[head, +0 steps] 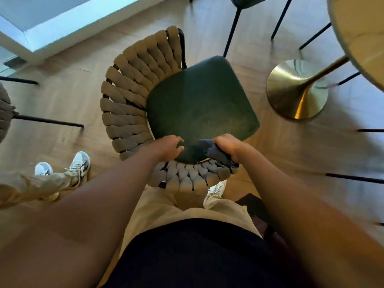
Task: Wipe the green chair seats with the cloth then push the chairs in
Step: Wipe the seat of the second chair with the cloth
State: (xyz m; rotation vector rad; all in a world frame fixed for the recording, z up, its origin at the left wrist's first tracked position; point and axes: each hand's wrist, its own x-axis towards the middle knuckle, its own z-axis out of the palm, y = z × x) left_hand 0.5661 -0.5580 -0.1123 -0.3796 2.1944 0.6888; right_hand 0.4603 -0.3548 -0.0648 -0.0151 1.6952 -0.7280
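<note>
Pale wood floor (239,48) all round, with a round bench (361,38) on a brass pedestal base (297,90) off to the upper right of the fingers, and black chair legs (232,32) of other chairs scattered about. Directly ahead of both hands, one green chair seat (201,100), ringed by a woven tan backrest (128,94) curving from the far left round to just under the wrists.

Left hand (164,147) reaching over the woven rim, fingers (176,142) loosely bent and spread a little, tips lying on the near edge of the seat, holding nothing. Right hand (228,145) curled tight round a dark grey cloth (216,151), bunched, with a tail trailing down over the weave below the knuckles. Both forearms stretched forward and down, roughly parallel, wrists just above the backrest.

Likely slips from here:
- Cloth staying wadded in the fist, so only a narrow strip of seat gets wiped and the far corners beyond the fingers get missed.
- Dangling tail snagging in the gaps of the weave on a sweep.
- Chair skidding or twisting on the smooth floor under a hard stroke, unless steadied by the left hand.
- Seat angled away from the bench, so a straight push risks knocking the pedestal base or the neighbouring legs.
- Another person's shoes (79,165) well to the left of the fingers, near enough to catch a swinging chair.
</note>
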